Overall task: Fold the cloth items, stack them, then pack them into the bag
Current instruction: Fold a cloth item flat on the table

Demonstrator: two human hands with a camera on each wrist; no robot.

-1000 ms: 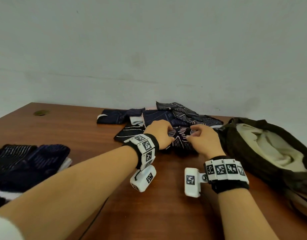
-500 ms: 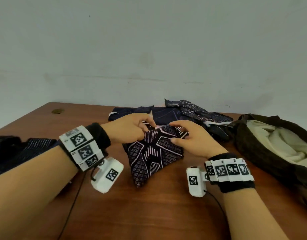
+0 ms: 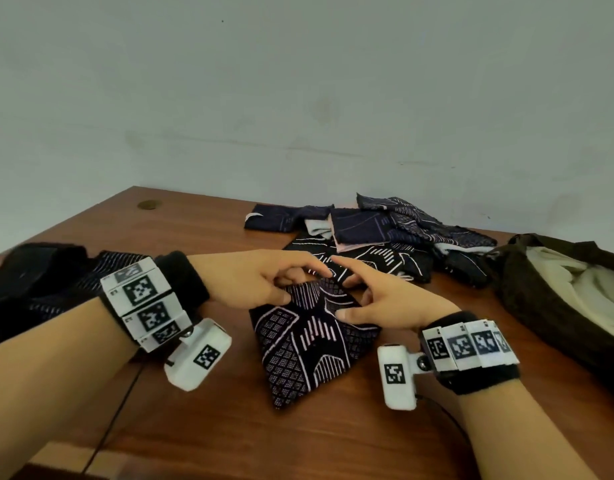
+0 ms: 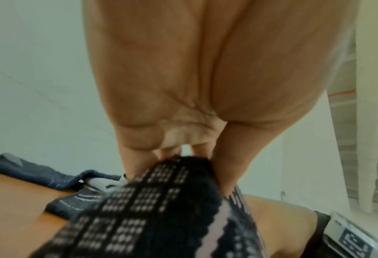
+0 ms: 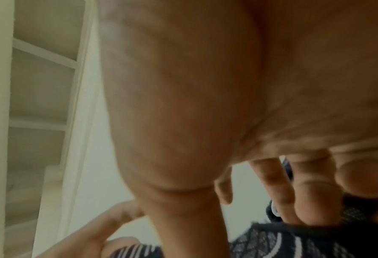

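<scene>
A black cloth with a white and pink geometric pattern [image 3: 309, 344] hangs point-down in front of me, its tip on the brown table [image 3: 229, 434]. My left hand [image 3: 291, 285] pinches its upper edge. The left wrist view shows those fingers curled into the cloth [image 4: 152, 209]. My right hand [image 3: 347, 292] holds the same edge, thumb in front and fingers behind, as the right wrist view shows at the cloth [image 5: 293, 240]. A heap of unfolded dark cloths [image 3: 385, 226] lies behind. Folded dark cloths [image 3: 39, 282] sit stacked at the left. The dark bag [image 3: 558, 306] lies open at the right.
The bag shows a cream lining [image 3: 582, 285]. A thin black cable [image 3: 115, 410] runs off the table's near left edge. A round brass grommet [image 3: 149, 204] sits at the far left corner. A pale wall stands right behind the table.
Both hands have drawn the patterned cloth out of the heap toward me and lifted its upper edge, so it now hangs spread between them.
</scene>
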